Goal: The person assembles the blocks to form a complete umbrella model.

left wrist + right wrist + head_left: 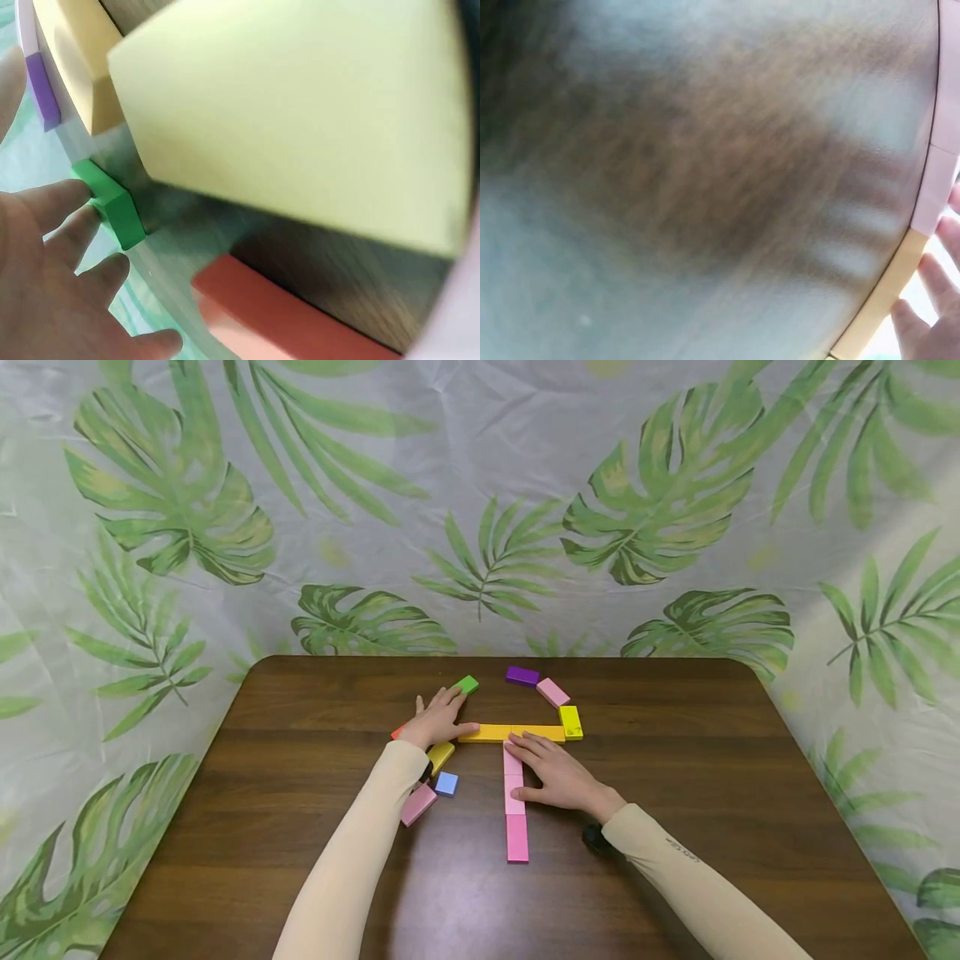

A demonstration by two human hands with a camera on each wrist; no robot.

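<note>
My left hand (438, 720) reaches over the table with fingers spread, its fingertips at a green block (468, 684). Its thumb lies by the left end of a row of orange blocks (487, 733). In the left wrist view, fingers overlap the green block (112, 206), and a red block (292, 315) lies nearby. My right hand (558, 772) is extended over a column of pink blocks (517, 835), thumb on its right side. Its fingertips reach where the column meets the orange row. The right wrist view has fingers alongside the orange block (881, 296) and pink blocks (946, 90).
A yellow block (572, 723), a light pink block (553, 692) and a purple block (522, 676) curve up from the orange row's right end. Below my left hand lie a yellow block (441, 758), a blue block (447, 784) and a pink block (418, 805).
</note>
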